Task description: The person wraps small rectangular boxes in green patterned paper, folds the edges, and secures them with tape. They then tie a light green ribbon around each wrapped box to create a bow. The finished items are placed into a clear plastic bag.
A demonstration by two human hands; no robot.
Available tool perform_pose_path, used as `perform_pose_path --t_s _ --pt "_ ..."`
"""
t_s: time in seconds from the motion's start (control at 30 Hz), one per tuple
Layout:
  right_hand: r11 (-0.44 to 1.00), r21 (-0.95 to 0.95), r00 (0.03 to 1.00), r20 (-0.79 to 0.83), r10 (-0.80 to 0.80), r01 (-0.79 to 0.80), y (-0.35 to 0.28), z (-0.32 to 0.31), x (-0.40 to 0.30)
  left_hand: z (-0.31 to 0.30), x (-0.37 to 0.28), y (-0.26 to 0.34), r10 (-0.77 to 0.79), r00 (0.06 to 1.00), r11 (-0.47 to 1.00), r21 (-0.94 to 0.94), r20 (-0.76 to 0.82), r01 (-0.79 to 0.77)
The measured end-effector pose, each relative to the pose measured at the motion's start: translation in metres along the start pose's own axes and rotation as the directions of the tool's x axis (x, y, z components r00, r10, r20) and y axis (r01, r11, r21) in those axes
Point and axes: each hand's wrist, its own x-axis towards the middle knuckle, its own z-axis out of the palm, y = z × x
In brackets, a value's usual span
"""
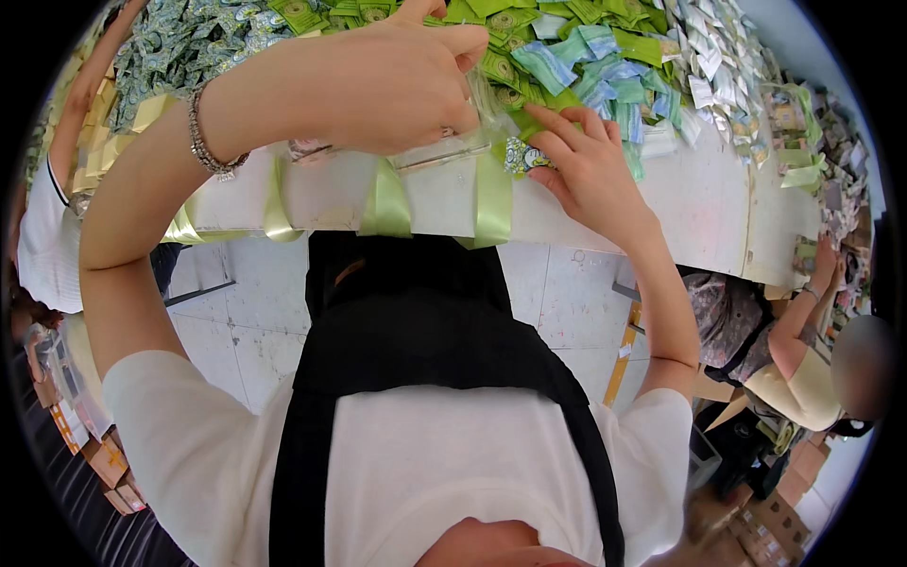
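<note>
My left hand (418, 78), with a beaded bracelet at its wrist, reaches over the white table (680, 205); its fingertips are partly hidden, so what it grips cannot be told. Just beneath it lie clear plastic packs (443, 152). My right hand (584, 159) pinches a small blue-and-white patterned packet (523, 156), with a green sachet (524, 124) at its fingertips. Light green satin ribbons (386, 202) hang over the table's near edge. Beyond my hands are heaps of green sachets (503, 21) and blue-and-teal sachets (616, 74).
Grey-blue patterned packets (184, 46) and pale yellow boxes (151, 112) are at the back left. White packets (716, 71) lie at the right. A co-worker's arm (88, 81) reaches in at left; another person (793, 347) works at right. Metal table legs (202, 292) stand below.
</note>
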Motion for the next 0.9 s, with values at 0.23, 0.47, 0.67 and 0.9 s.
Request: perform_pose_path --t_s 0.23,0.47,0.67,0.9 --pt "0.972 -0.221 0.996 -0.010 -0.088 0.083 -0.010 0.019 -0.005 -0.002 -0.018 0.001 -0.066 0.997 0.998 -0.001 0.029 0.066" --pt "0.994 -0.082 0.997 -0.018 -0.075 0.074 -0.016 0.028 -0.015 0.032 -0.029 0.021 -0.138 0.984 0.971 0.178 -0.112 0.157" --pt "0.996 0.091 0.995 -0.099 -0.007 0.016 -0.012 0.031 -0.028 0.036 -0.031 0.023 -0.081 0.966 0.956 0.257 -0.245 0.145" --pt "0.944 0.278 0.872 -0.489 -0.020 0.178 -0.021 -0.052 0.047 0.038 -0.028 0.015 0.009 0.929 0.991 0.130 -0.370 0.042"
